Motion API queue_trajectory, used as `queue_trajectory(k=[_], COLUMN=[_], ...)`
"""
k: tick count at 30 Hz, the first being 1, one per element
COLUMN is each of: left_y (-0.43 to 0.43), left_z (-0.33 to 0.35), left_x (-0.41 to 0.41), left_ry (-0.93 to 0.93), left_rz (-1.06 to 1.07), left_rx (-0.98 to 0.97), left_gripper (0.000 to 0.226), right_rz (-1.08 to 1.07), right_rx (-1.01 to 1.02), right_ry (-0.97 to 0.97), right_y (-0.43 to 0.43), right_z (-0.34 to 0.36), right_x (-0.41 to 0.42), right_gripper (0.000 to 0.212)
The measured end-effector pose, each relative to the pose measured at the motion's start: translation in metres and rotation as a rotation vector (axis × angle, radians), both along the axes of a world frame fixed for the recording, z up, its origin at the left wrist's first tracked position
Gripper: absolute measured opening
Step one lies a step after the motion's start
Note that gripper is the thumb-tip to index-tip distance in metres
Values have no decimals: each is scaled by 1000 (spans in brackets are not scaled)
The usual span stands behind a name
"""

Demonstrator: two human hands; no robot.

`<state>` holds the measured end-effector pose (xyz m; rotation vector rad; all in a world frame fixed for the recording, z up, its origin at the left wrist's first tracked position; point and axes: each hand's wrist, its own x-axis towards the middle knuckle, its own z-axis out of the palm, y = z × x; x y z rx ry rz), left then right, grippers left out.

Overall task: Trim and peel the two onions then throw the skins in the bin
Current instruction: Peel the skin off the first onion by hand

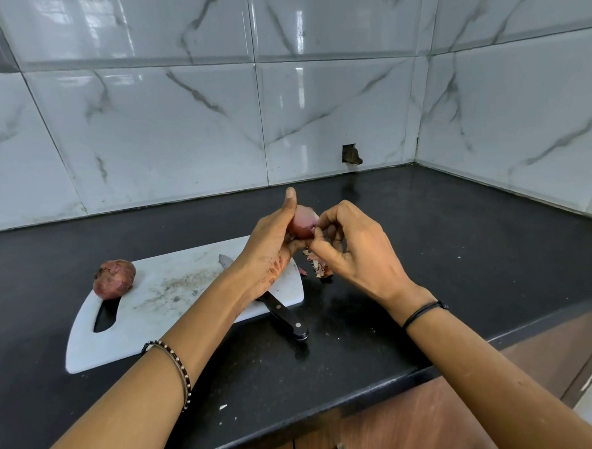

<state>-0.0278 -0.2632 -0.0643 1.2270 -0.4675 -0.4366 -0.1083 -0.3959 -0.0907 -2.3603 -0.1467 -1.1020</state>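
My left hand (pixel 271 246) grips a partly peeled red onion (pixel 303 224) in the air above the right end of the white cutting board (pixel 147 300). My right hand (pixel 354 252) pinches the skin at the onion's right side with thumb and fingertips. A second red onion (pixel 114 278), with its dry skin on, rests at the board's far left corner. A black-handled knife (pixel 285 317) lies across the board's right edge, its blade partly hidden under my left wrist. Loose skin scraps (pixel 319 266) lie on the counter below my right hand.
The black counter (pixel 460 250) runs into a corner of marble-look tiled walls at the back and right. Its front edge drops to wooden cabinet fronts (pixel 418 424). No bin is in view.
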Motion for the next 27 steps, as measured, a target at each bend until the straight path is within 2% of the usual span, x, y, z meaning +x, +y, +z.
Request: queue_trajectory(k=[6, 18, 20, 24, 27], left_y=[2, 5, 6, 7, 7], left_z=[4, 5, 5, 7, 6], left_x=[-1, -4, -2, -2, -1], left_ry=[100, 104, 136, 241, 240], left_rz=[36, 8, 3, 10, 2], left_rx=[-25, -1, -36, -132, -113], left_gripper=[57, 64, 67, 71, 72], right_rz=[35, 27, 6, -97, -175], right_rx=[0, 45, 55, 99, 128], right_ry=[75, 111, 122, 108, 88], right_y=[3, 3, 2, -2, -3], right_z=[1, 2, 1, 0, 1], right_x=[-3, -8, -8, -6, -5], right_gripper=[25, 24, 17, 19, 18])
